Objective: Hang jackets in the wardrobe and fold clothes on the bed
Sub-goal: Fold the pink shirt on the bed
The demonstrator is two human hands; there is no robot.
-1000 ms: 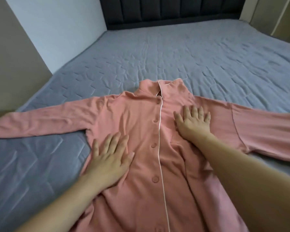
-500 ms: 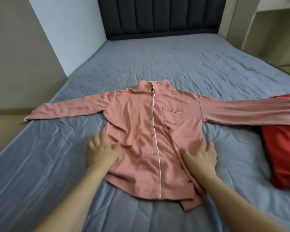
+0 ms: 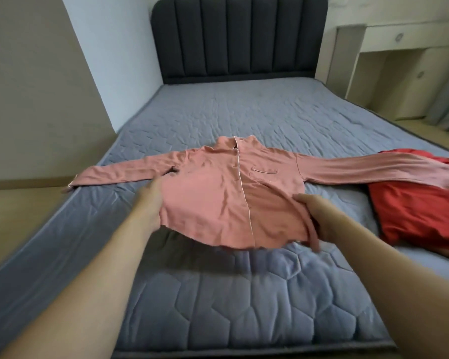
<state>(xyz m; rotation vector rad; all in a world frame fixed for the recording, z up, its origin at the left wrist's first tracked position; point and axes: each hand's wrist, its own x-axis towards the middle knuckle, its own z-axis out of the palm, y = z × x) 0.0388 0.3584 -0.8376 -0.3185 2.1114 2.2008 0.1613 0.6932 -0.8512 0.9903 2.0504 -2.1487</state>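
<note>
The left hand (image 3: 151,200) grips the pink shirt's (image 3: 218,193) lower left edge, fingers tucked beneath. The shirt lies buttoned-side up on the bed (image 3: 218,294), hem lifted. The right hand (image 3: 314,213) grips its lower right edge, beside a red garment (image 3: 415,211).

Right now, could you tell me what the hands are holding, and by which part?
Both hands, left and right, hold the pink shirt by its bottom hem corners, lifted off the bed.

A bed (image 3: 218,307) with a grey quilted cover. A pink shirt (image 3: 218,187) lies spread on it. A red garment (image 3: 420,213) lies beside the shirt.
</note>
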